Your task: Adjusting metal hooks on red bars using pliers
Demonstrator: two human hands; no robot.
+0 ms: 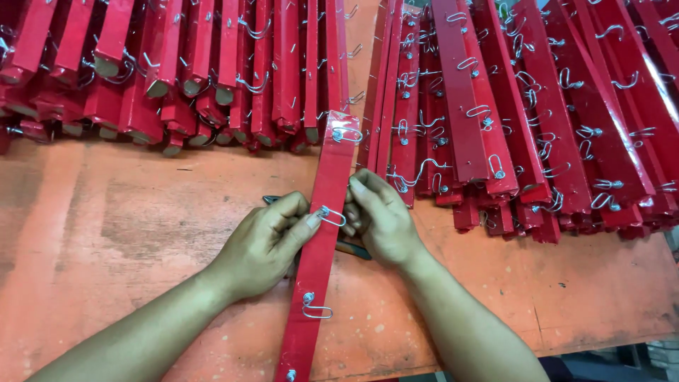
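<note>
Both the left hand (265, 244) and right hand (378, 216) pinch the middle wire hook (331, 216) on a red strip (322, 240) lying mid-table, where a slipping fingertip could get pricked by the wire's end.

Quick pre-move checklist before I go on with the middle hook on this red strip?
1. Red strip lies flat on the orange table: ok.
2. Left hand thumb presses the middle wire hook: ok.
3. Right hand braces the strip's right edge: ok.
4. Lower hook seated: ok.
5. Middle hook's screw tight: cannot tell.
6. Dark tool under the strip, within reach: ok.
</note>
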